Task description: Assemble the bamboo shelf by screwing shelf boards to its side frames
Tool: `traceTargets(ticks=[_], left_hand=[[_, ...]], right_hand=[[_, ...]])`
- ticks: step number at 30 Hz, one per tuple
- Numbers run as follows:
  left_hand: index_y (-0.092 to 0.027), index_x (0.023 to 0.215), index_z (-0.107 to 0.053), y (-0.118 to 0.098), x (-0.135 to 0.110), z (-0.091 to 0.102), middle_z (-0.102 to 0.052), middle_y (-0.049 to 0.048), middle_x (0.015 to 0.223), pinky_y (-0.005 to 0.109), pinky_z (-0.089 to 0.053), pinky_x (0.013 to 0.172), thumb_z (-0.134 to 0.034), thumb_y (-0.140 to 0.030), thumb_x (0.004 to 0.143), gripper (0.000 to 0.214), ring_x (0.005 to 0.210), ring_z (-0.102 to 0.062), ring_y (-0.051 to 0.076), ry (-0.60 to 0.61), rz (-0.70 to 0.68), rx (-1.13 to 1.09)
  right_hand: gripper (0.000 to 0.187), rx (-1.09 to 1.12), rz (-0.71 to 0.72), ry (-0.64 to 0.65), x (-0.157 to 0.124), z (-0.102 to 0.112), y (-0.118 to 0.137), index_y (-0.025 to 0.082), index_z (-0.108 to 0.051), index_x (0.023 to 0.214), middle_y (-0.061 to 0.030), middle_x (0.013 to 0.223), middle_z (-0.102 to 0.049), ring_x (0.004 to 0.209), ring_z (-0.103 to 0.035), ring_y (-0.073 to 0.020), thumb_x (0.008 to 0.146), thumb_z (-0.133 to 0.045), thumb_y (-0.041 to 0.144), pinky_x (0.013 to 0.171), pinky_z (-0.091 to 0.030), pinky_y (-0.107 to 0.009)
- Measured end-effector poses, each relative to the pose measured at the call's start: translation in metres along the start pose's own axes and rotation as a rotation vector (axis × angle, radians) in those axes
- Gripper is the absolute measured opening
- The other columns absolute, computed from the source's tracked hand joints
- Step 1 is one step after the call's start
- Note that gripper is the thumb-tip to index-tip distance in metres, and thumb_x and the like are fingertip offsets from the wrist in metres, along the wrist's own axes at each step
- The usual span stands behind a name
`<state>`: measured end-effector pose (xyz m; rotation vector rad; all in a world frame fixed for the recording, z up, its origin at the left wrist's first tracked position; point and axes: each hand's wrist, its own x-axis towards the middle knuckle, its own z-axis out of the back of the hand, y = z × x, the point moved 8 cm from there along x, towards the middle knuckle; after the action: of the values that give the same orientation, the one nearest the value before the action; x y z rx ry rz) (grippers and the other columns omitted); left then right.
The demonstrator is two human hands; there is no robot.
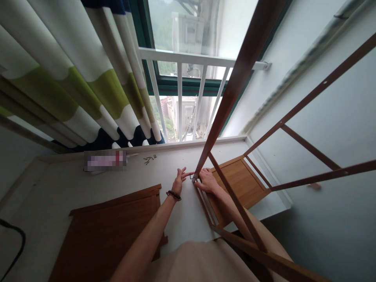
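A brown wooden rack frame (225,105) stands tilted in view, with a wooden shelf panel (239,178) at its lower end. My right hand (208,181) grips the frame's corner at the foot of the long post, its fingers bent over the wood. To the left, my left hand (178,183) has its fingers spread. Its index finger reaches to a small bent metal hex key (191,177) at that corner. Where the key meets the wood is too small to make out. A dark bead bracelet (174,194) circles my left wrist.
Loose brown wooden panels (117,231) lie at the left on the white ledge (179,215). Several small screws or dowels (149,159) and a blurred package (105,160) lie farther back. Behind are striped curtains (102,90) and a white window railing (188,58).
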<state>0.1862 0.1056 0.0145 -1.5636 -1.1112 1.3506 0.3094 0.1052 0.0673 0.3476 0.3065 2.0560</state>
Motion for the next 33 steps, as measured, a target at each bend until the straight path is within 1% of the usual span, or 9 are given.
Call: traceTargets(ticks=[3, 7, 10, 13, 16, 19, 23, 30, 33], left_hand=[[-0.015, 0.110, -0.060, 0.006, -0.011, 0.002, -0.047, 0.0097, 0.130, 0.039, -0.028, 0.101, -0.016, -0.060, 0.084, 0.068, 0.126, -0.033, 0.024, -0.011, -0.033, 0.078], [-0.009, 0.128, -0.042, 0.030, -0.022, 0.002, -0.065, 0.0141, 0.104, 0.042, -0.028, 0.101, -0.020, -0.058, 0.084, 0.068, 0.125, -0.035, 0.023, -0.047, 0.042, 0.159], [-0.011, 0.125, -0.045, 0.032, -0.017, 0.006, -0.059, 0.0151, 0.115, 0.042, -0.031, 0.098, -0.017, -0.058, 0.085, 0.068, 0.126, -0.032, 0.024, -0.075, 0.080, 0.143], [-0.015, 0.113, -0.057, 0.018, -0.007, 0.010, -0.045, 0.0108, 0.131, 0.041, -0.034, 0.096, -0.013, -0.059, 0.084, 0.068, 0.129, -0.028, 0.024, -0.083, 0.047, 0.055], [-0.015, 0.107, -0.060, 0.008, -0.006, 0.006, -0.047, 0.0099, 0.130, 0.042, -0.031, 0.099, -0.015, -0.060, 0.084, 0.068, 0.128, -0.029, 0.023, -0.022, -0.010, -0.022], [-0.013, 0.105, -0.061, 0.016, -0.014, 0.000, -0.049, 0.0117, 0.128, 0.041, -0.028, 0.101, -0.017, -0.060, 0.084, 0.068, 0.127, -0.031, 0.024, -0.004, 0.003, -0.021], [-0.008, 0.123, -0.046, 0.035, -0.020, 0.002, -0.058, 0.0173, 0.115, 0.042, -0.033, 0.097, -0.016, -0.059, 0.085, 0.070, 0.126, -0.033, 0.024, -0.072, 0.099, 0.032], [-0.010, 0.132, -0.033, 0.001, -0.010, 0.003, -0.057, 0.0151, 0.118, 0.042, -0.034, 0.095, -0.015, -0.058, 0.085, 0.069, 0.123, -0.037, 0.022, -0.069, -0.009, 0.010], [-0.011, 0.131, -0.034, 0.001, -0.017, 0.000, -0.063, 0.0148, 0.108, 0.042, -0.031, 0.097, -0.014, -0.058, 0.085, 0.069, 0.124, -0.036, 0.022, -0.044, -0.034, 0.000]], right_hand=[[0.019, -0.005, -0.004, -0.002, 0.000, 0.001, 0.001, 0.018, -0.053, 0.083, -0.0025, 0.080, -0.054, 0.082, -0.044, -0.0186, 0.071, -0.051, 0.033, 0.084, -0.026, -0.033], [0.018, -0.009, -0.013, -0.006, 0.000, 0.003, 0.001, 0.018, -0.051, 0.078, -0.0029, 0.079, -0.054, 0.081, -0.045, -0.0183, 0.073, -0.051, 0.035, 0.084, -0.027, -0.033], [0.017, -0.014, -0.016, 0.000, 0.000, 0.002, 0.001, 0.019, -0.051, 0.079, -0.0030, 0.080, -0.054, 0.082, -0.045, -0.0187, 0.072, -0.050, 0.034, 0.085, -0.027, -0.034], [0.017, -0.021, -0.014, 0.013, 0.000, 0.002, 0.001, 0.019, -0.051, 0.080, -0.0027, 0.080, -0.055, 0.082, -0.045, -0.0186, 0.070, -0.051, 0.033, 0.086, -0.026, -0.033], [0.016, -0.017, -0.013, 0.015, 0.000, 0.002, 0.001, 0.019, -0.051, 0.081, -0.0027, 0.081, -0.054, 0.082, -0.045, -0.0185, 0.071, -0.051, 0.032, 0.086, -0.026, -0.033], [0.016, -0.018, -0.017, 0.010, 0.000, 0.002, 0.001, 0.019, -0.050, 0.079, -0.0028, 0.080, -0.054, 0.082, -0.045, -0.0183, 0.072, -0.051, 0.033, 0.084, -0.027, -0.033], [0.017, -0.027, -0.012, -0.013, 0.000, 0.003, 0.001, 0.019, -0.050, 0.078, -0.0027, 0.079, -0.054, 0.081, -0.045, -0.0180, 0.071, -0.052, 0.034, 0.084, -0.028, -0.033], [0.018, -0.012, -0.009, 0.013, 0.001, 0.001, 0.001, 0.019, -0.052, 0.083, -0.0022, 0.081, -0.054, 0.082, -0.045, -0.0179, 0.070, -0.051, 0.032, 0.085, -0.027, -0.033], [0.018, 0.002, -0.009, 0.018, 0.000, 0.002, 0.000, 0.019, -0.051, 0.083, -0.0018, 0.081, -0.054, 0.082, -0.045, -0.0177, 0.071, -0.051, 0.033, 0.085, -0.027, -0.033]])
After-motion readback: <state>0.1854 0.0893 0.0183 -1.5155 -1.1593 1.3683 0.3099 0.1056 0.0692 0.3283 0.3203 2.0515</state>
